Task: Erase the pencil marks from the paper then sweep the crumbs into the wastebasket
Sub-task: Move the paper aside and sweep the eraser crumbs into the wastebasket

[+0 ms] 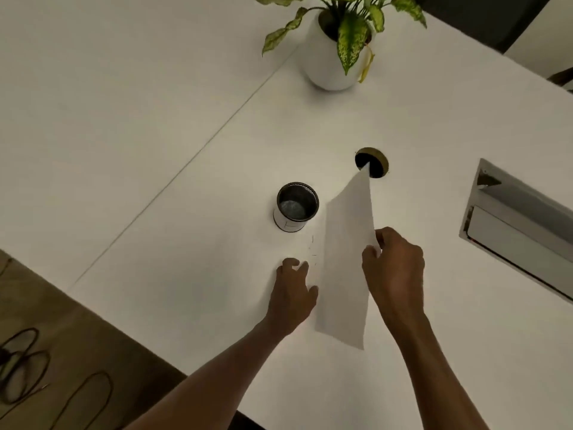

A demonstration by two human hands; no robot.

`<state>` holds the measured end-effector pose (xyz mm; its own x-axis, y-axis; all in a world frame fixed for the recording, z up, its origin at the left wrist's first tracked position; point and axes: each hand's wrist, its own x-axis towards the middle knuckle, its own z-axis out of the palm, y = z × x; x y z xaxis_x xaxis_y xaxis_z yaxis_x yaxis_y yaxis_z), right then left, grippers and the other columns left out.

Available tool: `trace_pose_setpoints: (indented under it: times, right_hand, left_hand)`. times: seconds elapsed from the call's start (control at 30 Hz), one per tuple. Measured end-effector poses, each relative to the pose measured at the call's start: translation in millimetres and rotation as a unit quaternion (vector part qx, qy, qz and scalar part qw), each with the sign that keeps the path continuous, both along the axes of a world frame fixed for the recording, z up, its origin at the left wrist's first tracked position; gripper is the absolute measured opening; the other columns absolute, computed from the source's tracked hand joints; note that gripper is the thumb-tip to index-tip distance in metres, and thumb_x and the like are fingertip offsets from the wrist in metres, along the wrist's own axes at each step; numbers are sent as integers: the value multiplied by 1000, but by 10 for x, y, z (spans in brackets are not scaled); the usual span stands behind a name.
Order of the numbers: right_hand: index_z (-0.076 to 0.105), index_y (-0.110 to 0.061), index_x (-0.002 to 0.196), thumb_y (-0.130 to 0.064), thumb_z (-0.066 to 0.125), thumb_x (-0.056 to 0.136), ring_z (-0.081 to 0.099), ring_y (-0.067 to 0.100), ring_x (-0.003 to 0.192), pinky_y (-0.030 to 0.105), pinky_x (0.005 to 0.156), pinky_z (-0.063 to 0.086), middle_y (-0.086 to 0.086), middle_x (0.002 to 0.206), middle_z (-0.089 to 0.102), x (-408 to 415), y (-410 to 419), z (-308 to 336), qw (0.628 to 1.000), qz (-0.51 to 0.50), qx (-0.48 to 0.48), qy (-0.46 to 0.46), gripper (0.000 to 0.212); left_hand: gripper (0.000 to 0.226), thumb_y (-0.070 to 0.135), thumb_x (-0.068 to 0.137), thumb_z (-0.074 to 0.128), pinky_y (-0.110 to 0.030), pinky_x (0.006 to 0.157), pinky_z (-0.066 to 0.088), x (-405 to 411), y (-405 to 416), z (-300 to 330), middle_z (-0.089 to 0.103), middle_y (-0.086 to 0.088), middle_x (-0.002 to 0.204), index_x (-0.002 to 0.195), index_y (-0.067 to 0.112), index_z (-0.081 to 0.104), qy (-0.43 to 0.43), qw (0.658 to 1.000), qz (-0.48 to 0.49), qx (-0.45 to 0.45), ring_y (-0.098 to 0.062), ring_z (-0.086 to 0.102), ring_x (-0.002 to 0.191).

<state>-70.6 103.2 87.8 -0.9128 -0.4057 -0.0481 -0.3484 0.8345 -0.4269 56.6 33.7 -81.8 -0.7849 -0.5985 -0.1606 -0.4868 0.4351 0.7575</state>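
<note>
Head view: a white table (155,119) seen from above, both bare forearms reaching in from the bottom edge.
Floor, far left: dark looped cables (24,367) lie on a brown floor beside the table.
Left hand (293,293): rests low on the table just left of the paper, fingers loosely curled and holding nothing.
Crumbs (311,248): a few thin dark flecks on the table between the left hand's fingertips and the wastebasket.
Wastebasket (296,207): a small dark mesh cup standing upright, near the crumbs and beyond them.
Paper (347,259): lifted and tilted on edge, its far corner pointing toward a round cable hole (372,162).
Right hand (393,268): pinches the paper's right edge between thumb and fingers.
Plant (338,45): a white pot with mottled leaves, well apart at the far side.
Far right: a metal recessed tray (521,225) set into the table.
Step in hand: likely the sweeping stage, the sheet raised to shed or clear crumbs.
Next move: probably gathering the flecks toward the cup, which calls for a light sweep without tipping it.
</note>
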Motion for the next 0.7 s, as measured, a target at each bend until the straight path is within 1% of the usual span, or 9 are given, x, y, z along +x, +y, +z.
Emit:
trace_pose_setpoints:
  times: [0.1, 0.2, 0.33, 0.4, 0.5, 0.57, 0.6, 0.63, 0.7]
  right_hand:
    - [65, -8, 92, -4, 49, 85, 55, 18, 59, 25, 51, 37, 5, 76, 67, -2, 0, 49, 1000, 3, 26, 10, 18]
    - [67, -7, 96, -4, 52, 84, 49, 20, 62, 24, 58, 32, 10, 81, 69, -100, 74, 140, 999, -14, 22, 40, 19]
    - [68, -4, 93, -7, 56, 88, 53, 28, 70, 25, 64, 34, 16, 85, 69, -529, 338, 135, 998, -56, 3, 36, 13]
    - [69, -2, 93, -11, 61, 89, 59, 31, 77, 30, 68, 43, 17, 86, 69, -827, 517, 28, 996, -84, -18, 5, 13]
    - [68, 2, 85, -14, 67, 86, 60, 34, 79, 37, 70, 49, 17, 81, 65, -1233, 789, -189, 988, -137, -51, -48, 17]
    - [55, 4, 66, -12, 68, 86, 49, 28, 64, 33, 58, 38, 13, 65, 52, -1398, 908, -344, 984, -148, -51, -79, 28]
    - [44, -2, 57, -11, 67, 86, 40, 23, 57, 32, 53, 30, 8, 58, 42, -1435, 939, -420, 986, -139, -40, -87, 38]
    - [36, -9, 53, -9, 67, 86, 35, 21, 54, 31, 51, 26, 4, 55, 35, -1454, 949, -492, 987, -129, -32, -95, 45]
    - [33, -15, 52, -8, 66, 86, 36, 22, 55, 30, 50, 27, 1, 54, 34, -1439, 977, -631, 985, -123, -32, -118, 47]
  left_hand:
    - [50, 26, 80, 74, -39, 88, 58, 40, -2, -41, 59, -21, 118, 120, -4, 67, 10, 1000, -6, -2, -30, 55, 109]
    - [52, 16, 78, 80, -33, 92, 50, 77, -25, -78, 57, -22, 121, 123, -6, 65, -3, 1000, 1, 26, -38, 61, 105]
    - [49, 19, 90, 73, -19, 100, 34, 178, -155, -50, 52, -15, 129, 132, -3, 60, -6, 998, 30, 56, -30, 54, 120]
    - [47, 17, 90, 75, -20, 101, 36, 268, -257, -25, 53, -10, 128, 132, 0, 62, -7, 996, 62, 64, -24, 55, 120]
    - [42, 15, 87, 79, -30, 93, 50, 468, -430, -7, 57, -4, 121, 126, 4, 66, -12, 994, 96, 60, -23, 63, 104]
    - [40, 13, 86, 81, -39, 87, 56, 619, -550, 1, 59, -3, 117, 123, 5, 68, -18, 992, 116, 51, -21, 63, 93]
    - [38, 12, 85, 81, -40, 85, 56, 688, -604, 5, 60, -3, 116, 121, 5, 69, -22, 991, 127, 45, -20, 63, 91]
    - [37, 11, 85, 81, -40, 84, 56, 757, -657, 12, 60, -2, 115, 120, 6, 69, -25, 988, 142, 46, -19, 63, 90]
    - [36, 10, 85, 81, -36, 82, 55, 857, -735, 28, 60, -1, 113, 119, 7, 70, -31, 983, 171, 52, -21, 64, 91]
